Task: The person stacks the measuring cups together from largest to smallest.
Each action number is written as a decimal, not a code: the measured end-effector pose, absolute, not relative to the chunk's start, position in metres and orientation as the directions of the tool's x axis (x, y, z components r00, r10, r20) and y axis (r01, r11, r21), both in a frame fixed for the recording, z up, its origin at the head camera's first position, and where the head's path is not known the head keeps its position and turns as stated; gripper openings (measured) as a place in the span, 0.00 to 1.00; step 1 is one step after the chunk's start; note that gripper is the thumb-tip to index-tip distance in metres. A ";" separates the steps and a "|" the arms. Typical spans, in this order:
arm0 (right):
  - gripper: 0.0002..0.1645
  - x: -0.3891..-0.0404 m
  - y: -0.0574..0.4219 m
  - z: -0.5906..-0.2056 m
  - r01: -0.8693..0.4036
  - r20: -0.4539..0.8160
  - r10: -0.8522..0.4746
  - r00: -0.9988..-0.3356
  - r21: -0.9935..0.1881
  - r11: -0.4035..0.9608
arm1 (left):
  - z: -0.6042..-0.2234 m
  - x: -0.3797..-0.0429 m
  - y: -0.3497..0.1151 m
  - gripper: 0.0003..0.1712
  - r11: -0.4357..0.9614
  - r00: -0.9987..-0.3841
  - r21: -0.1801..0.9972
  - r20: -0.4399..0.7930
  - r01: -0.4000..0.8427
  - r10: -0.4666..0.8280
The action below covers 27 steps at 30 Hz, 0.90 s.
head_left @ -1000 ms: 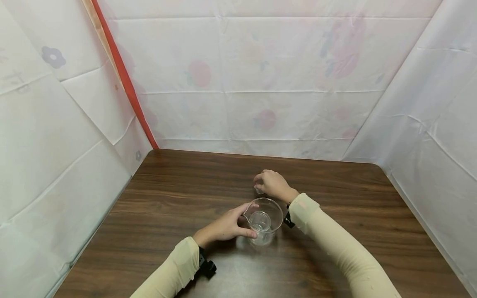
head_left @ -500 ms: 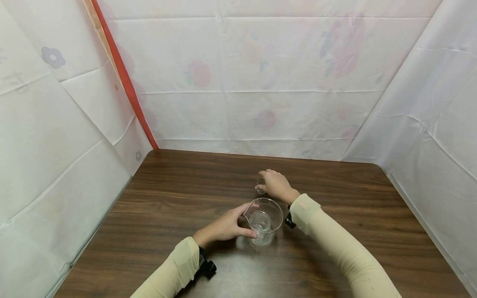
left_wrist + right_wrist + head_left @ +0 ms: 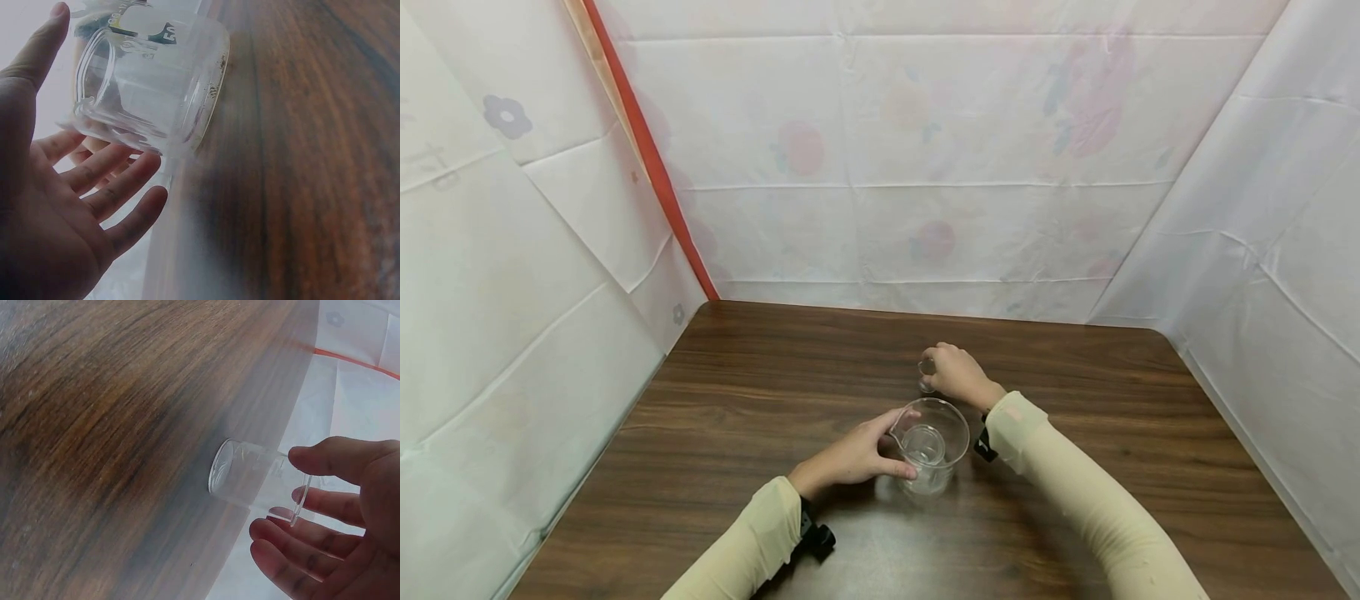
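Note:
A large clear glass beaker (image 3: 942, 475) with a pouring lip stands on the table. Inside it sits a smaller clear glass vessel (image 3: 923, 445). My left hand (image 3: 855, 451) holds the large beaker from the left, thumb in front and fingers behind. White markings show on this beaker's wall (image 3: 156, 81) in the left wrist view. Beyond it, my right hand (image 3: 957, 373) pinches a small glass beaker (image 3: 247, 478) near its rim, between thumb and fingers. That beaker is upright with its base at the tabletop; whether it touches, I cannot tell.
The dark wood-grain table (image 3: 760, 375) has white patterned sheets (image 3: 880, 150) hanging behind it and at both sides. A red strip (image 3: 651, 158) runs down the back left corner. Each wrist wears a black camera, such as the left one (image 3: 820, 537).
My right hand has shifted slightly to the right with the small beaker, and its fingers have drawn closer round the rim. The left hand and large beaker have stayed put.

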State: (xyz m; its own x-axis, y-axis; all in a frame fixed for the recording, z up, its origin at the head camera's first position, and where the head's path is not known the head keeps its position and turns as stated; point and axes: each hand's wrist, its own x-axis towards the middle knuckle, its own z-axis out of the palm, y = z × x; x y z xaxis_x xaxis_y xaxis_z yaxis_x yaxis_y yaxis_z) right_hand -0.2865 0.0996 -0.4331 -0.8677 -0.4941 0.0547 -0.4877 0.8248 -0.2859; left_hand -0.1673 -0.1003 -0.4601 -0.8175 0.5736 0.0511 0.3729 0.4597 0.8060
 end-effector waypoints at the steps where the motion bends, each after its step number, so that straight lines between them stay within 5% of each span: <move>1: 0.22 -0.286 0.100 -0.433 -0.491 0.054 -0.498 -0.866 -0.291 0.821 | -0.460 -0.168 -0.100 0.47 0.461 -0.818 0.804 0.053 0.375 0.573; 27: 0.22 -0.280 0.103 -0.425 -0.513 0.088 -0.516 -0.852 -0.343 0.787 | -0.461 -0.168 -0.101 0.46 0.463 -0.816 0.803 0.050 0.375 0.575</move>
